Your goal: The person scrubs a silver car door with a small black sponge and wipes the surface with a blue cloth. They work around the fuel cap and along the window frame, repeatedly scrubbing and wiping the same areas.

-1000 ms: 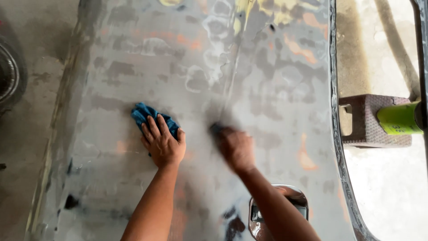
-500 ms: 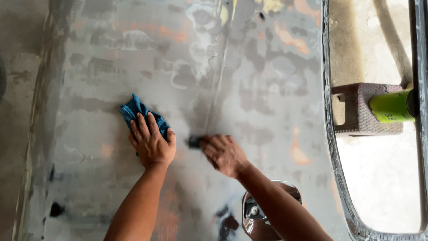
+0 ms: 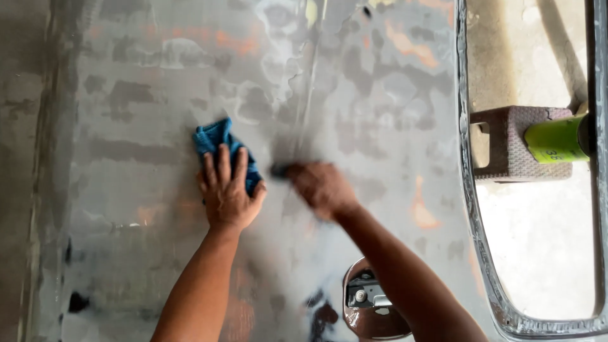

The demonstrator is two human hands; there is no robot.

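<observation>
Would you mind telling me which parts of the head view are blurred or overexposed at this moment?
In the head view, the right hand and the small dark piece at its fingertips are smeared by motion blur; the left hand on the blue cloth is sharp; the ground seen through the window opening is washed out by bright daylight; the sanded grey panel is evenly lit, without hard shadows.

Lit by soft, even daylight, brightest through the window opening [image 3: 538,247] at the panel's right edge, nearly washed out there. Faint shadows only. Right hand [image 3: 322,188] smeared by motion blur; left hand [image 3: 228,193] sharp.
</observation>
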